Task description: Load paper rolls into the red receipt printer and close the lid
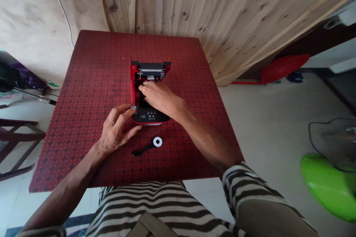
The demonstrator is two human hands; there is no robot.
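Note:
A red and black label printer stands on the table with its lid raised at the back. My left hand grips its front left corner, the fingertips on the side by a small grey piece and the thumb along the front edge. My right hand reaches into the printer's inner bay with the fingers bent and closed together. Its fingertips are partly hidden, and what they hold, if anything, does not show. In front of the printer lies a small white roll with a dark centre, and a black strip trails from it to the left.
The red patterned table meets a wooden plank wall at the back. A dark wooden stool stands at the left. On the floor at the right is a bright green object; a red one lies farther back.

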